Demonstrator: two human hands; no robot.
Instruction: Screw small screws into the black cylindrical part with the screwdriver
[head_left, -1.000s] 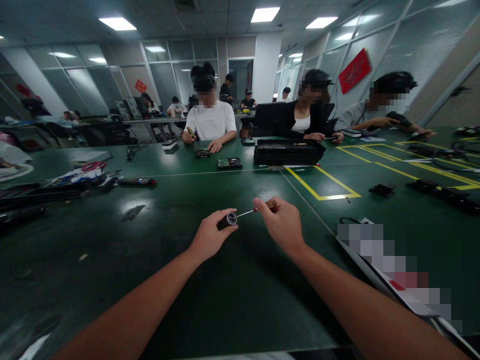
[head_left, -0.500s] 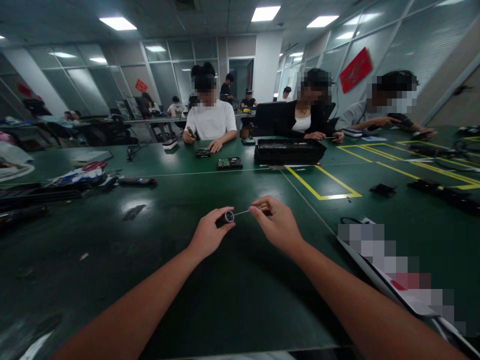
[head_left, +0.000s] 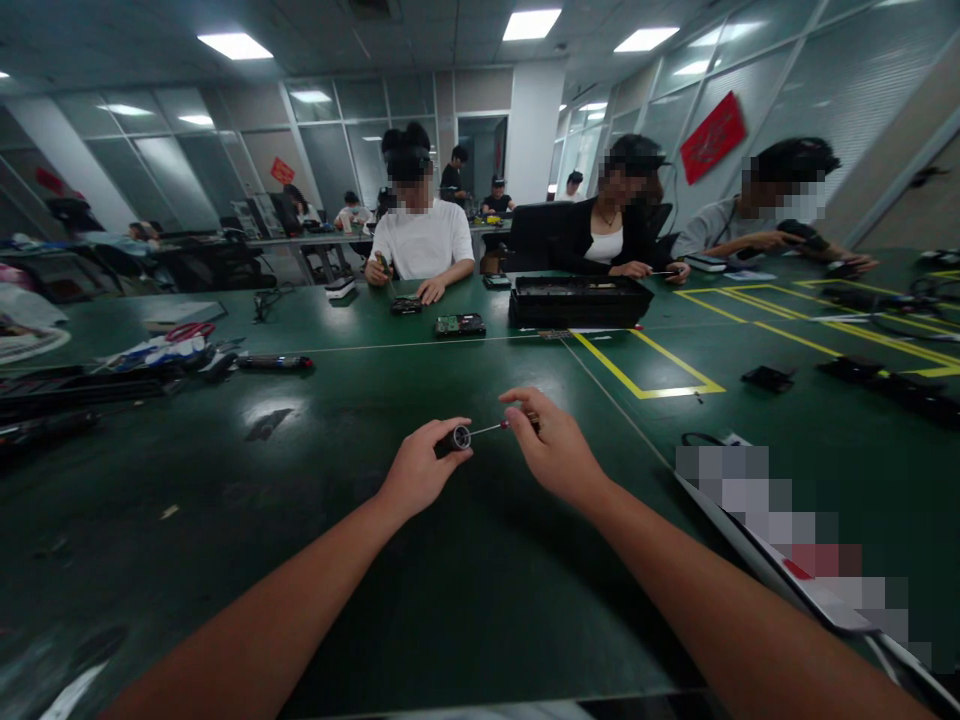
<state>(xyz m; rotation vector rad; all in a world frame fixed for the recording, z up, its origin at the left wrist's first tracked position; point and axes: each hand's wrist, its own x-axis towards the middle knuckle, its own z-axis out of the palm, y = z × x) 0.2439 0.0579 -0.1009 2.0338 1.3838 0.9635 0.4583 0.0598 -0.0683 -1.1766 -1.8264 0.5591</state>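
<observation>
Between the thumb and fingers of my left hand (head_left: 415, 472) is a small black cylinder (head_left: 459, 438) with a pale ring round its end face. My right hand (head_left: 556, 442) is closed on a screwdriver (head_left: 489, 430), its handle mostly covered by the fingers. The thin metal shaft points left, its tip at the cylinder's ringed end; whether it sits inside a screw cannot be made out. A small red part shows where shaft meets handle. Both hands are above the green table (head_left: 480, 600).
Across the table are a black open bin (head_left: 581, 302), a circuit-board device (head_left: 460, 325) and seated co-workers. A black cylindrical tool (head_left: 274, 363) and a pile of parts lie left. Yellow tape (head_left: 679, 393) marks the right side. A blurred white-edged object (head_left: 806, 585) is near my right forearm.
My right index finger has lifted and straightened off the screwdriver, baring the red part near the handle. The left hand and cylinder have barely shifted.
</observation>
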